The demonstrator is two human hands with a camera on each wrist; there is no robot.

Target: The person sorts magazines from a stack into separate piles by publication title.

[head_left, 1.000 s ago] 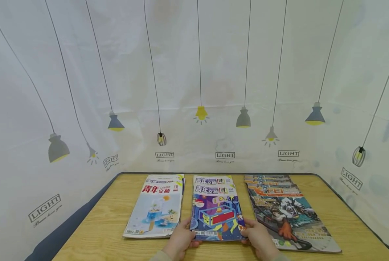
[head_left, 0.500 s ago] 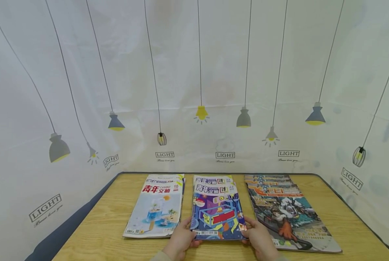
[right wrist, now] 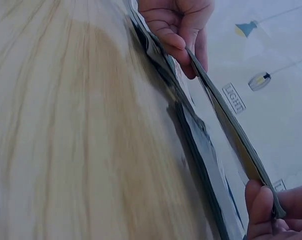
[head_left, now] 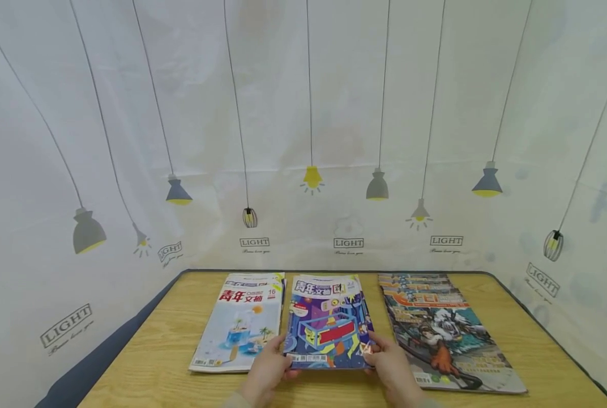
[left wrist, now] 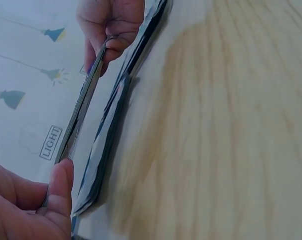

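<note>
A purple-blue magazine with a red box on its cover is held between both hands, raised off the table, as its thin edge in the left wrist view shows. My left hand pinches its near left corner, thumb on top and fingers below. At the near right corner my right hand grips it the same way. Another magazine's pale top edge peeks out behind it; the rest of that one is hidden. To the left lies a stack topped by a white magazine with a beach picture.
On the right, a fanned stack of larger comic-style magazines lies close to my right hand. The wooden table has a dark blue edge and backs onto a white cloth printed with hanging lamps.
Both hands have lifted the purple-blue magazine and shifted it slightly away and left. It now covers most of the magazine behind it, whose title showed before.
</note>
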